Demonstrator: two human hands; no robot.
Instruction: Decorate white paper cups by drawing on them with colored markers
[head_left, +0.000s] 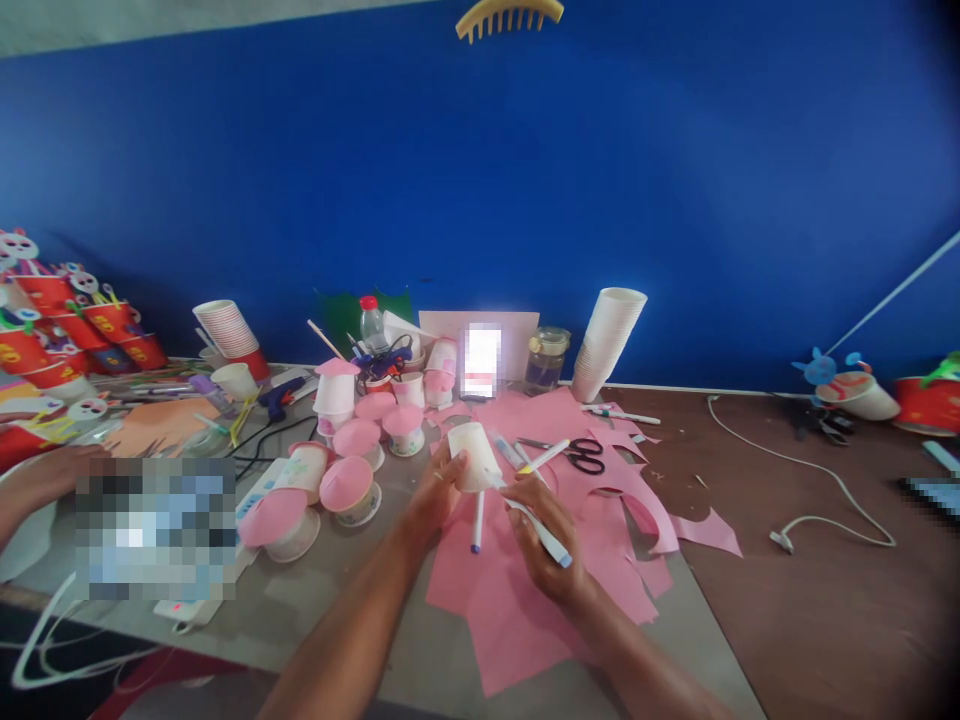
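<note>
My left hand point(439, 485) is closed around a white paper cup point(472, 455), tilted above sheets of pink paper point(517, 630). In my right hand point(551, 535) is a white marker with a blue end point(544, 532), its tip close to the cup's wall; whether it touches I cannot tell. Beneath my hands, another marker point(478, 520) lies on the pink paper. Further markers, one with a yellow part point(546, 456), rest just beyond my right hand, beside black-handled scissors point(585, 456).
Several cups with pink paper tops point(350, 484) stand on the left, near a white power strip point(202, 585). A stack of paper cups point(609, 345) leans by a glass jar point(547, 358). A lit phone point(480, 360) stands at the back. Another person's hand point(56, 480) is at far left.
</note>
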